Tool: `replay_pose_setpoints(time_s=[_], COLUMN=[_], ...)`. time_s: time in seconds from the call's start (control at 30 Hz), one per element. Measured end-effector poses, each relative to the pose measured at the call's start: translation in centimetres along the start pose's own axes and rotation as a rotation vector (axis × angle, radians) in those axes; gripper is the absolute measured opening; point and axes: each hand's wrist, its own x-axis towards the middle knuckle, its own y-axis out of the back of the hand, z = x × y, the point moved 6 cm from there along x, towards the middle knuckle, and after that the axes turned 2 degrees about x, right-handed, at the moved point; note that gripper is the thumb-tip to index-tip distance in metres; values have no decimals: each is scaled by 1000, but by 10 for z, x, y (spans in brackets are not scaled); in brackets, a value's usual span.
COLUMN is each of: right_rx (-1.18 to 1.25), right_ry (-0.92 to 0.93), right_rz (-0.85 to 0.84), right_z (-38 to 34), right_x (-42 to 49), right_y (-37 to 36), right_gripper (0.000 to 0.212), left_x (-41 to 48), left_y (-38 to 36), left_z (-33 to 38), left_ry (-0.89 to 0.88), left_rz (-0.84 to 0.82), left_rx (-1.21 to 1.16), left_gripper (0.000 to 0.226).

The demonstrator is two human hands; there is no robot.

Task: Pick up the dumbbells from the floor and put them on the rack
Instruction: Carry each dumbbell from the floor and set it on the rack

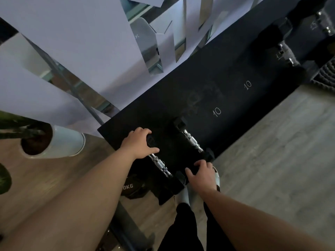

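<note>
Rack (226, 73): a long black shelf running diagonally from lower left to upper right against the pale wall, with two chalked "10" marks on its top.

Near dumbbell (160, 163): black heads, knurled chrome handle, lying on the rack's near left end. Your left hand (138, 143) is curled over its far head, fingers wrapped on the top edge, thumb pointing toward the handle. Your right hand (201, 173) rests on its near head at the rack's front edge, fingers spread and bent over it. Whether either hand bears weight or merely steadies is hard to judge in this dim view.

Second dumbbell (193, 141): same pattern, lying just beside the first on the rack, parallel to it, not touched by either hand.

Further dumbbells (286, 51): two at the rack's far right end, chrome handles showing, well apart from your hands.

Weight plate (133, 187): black, lettered "0KG", on the wooden floor below the rack's near corner.

Planter (59, 142): white pot with dark soil and green leaves, on the floor left of the rack.

Your feet (216, 178): light footwear, dark trousers, near the rack's front edge.
</note>
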Motion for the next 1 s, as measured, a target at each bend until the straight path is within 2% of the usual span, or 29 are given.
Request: replay_pose_setpoints(time_s=[0.17,0.37,0.57,0.73,1.0], right_rx=[34,69,161,178,138], right_ry=[-27,-151,-174,-207,-186], right_rz=[-110,-171,-192,-282,-349], right_z=[-2,-2,-2,-1,-2], right_x=[-14,-11,-7,0,-3], right_y=[-44,-75,-93,-92,-65], right_gripper=[66,88,81,85,81], left_x=[-1,6,11,12,0], left_y=[-15,-24,-28,-23,-8], left_z=[-6,-12,-20,-20,-6], left_ry=[-24,-54,-110,-102,-48], left_rz=[36,54,65,77,107], left_rx=[-26,-62,-87,-147,-53], left_gripper=[87,87,91,87,81])
